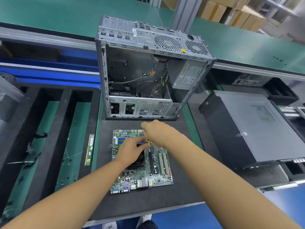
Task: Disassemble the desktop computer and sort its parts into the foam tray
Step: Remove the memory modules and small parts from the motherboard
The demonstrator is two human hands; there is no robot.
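The green computer board (158, 169) lies flat on a black mat (148, 205) on the bench, in the lower middle of the frame. The left hand (130, 151) rests on the board, on top of a dark fan (140, 160). Its fingertips bend by a thin dark strip, but I cannot tell if they grip it. The right hand (156, 131) is just above the board's far edge, with its fingers curled round a small yellow thing (148, 140). The two hands almost touch.

Behind the board, in the upper middle, stands the open computer case (140, 106), with loose wires and a grey power box (188, 75) inside. On the left is the black foam tray (66, 100). A green memory stick (89, 149) lies in the slot nearest the mat. On the right lies another computer (257, 129), black and shut.
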